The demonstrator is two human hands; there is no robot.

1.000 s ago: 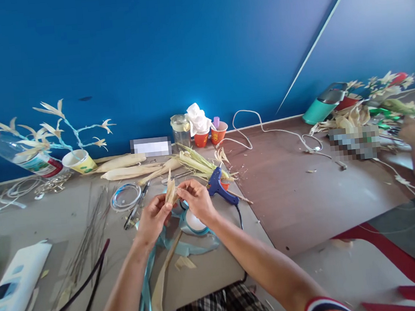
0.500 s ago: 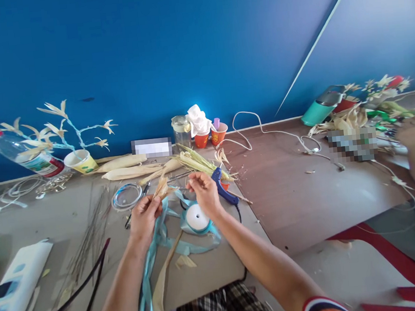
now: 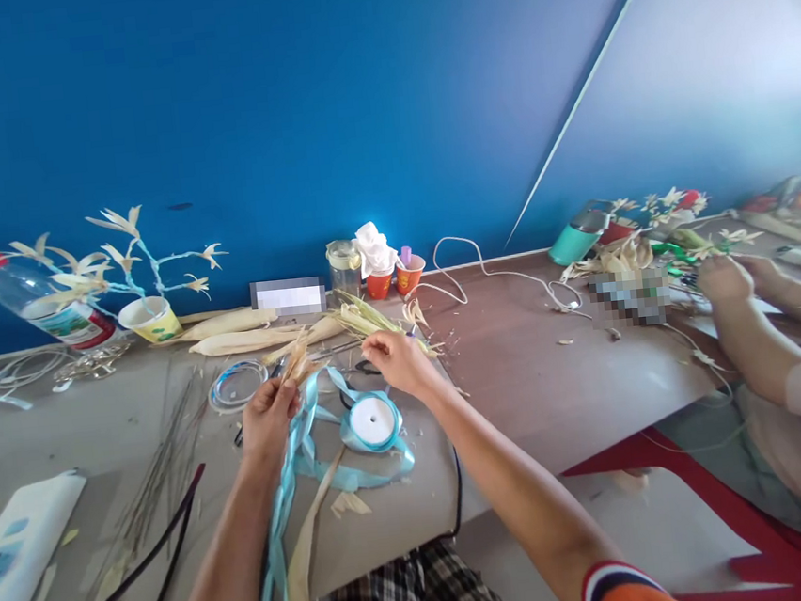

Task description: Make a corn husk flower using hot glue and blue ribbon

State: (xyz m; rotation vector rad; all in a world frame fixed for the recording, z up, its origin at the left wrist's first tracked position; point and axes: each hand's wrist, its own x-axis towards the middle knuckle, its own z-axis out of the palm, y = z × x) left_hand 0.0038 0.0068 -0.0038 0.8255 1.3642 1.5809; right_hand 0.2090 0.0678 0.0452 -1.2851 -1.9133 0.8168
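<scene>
My left hand (image 3: 268,415) is closed around a tan piece of dried corn husk (image 3: 298,362), its pointed tips fanning upward. Light-blue ribbon (image 3: 305,418) hangs beside this hand and runs down past my forearm. To the right of it, my right hand (image 3: 396,362) is held in a pinch; whatever lies between its fingertips is too small to make out. Below the right hand lies a white-centred ribbon spool (image 3: 373,420) wound with the same blue ribbon. A blue glue gun is almost wholly hidden behind the right hand.
Corn husks (image 3: 255,339), a wire coil (image 3: 239,384) and thin stems (image 3: 165,436) lie around my hands. At the back stand a cup of husk flowers (image 3: 149,320), a tilted bottle (image 3: 53,301) and red cups (image 3: 410,274). A power strip (image 3: 28,554) is at left; another person's hands (image 3: 724,279) work at right.
The view has swung a little to the right, bringing more of the other person into sight. My right hand now covers the glue gun. My left hand still grips the husk.
</scene>
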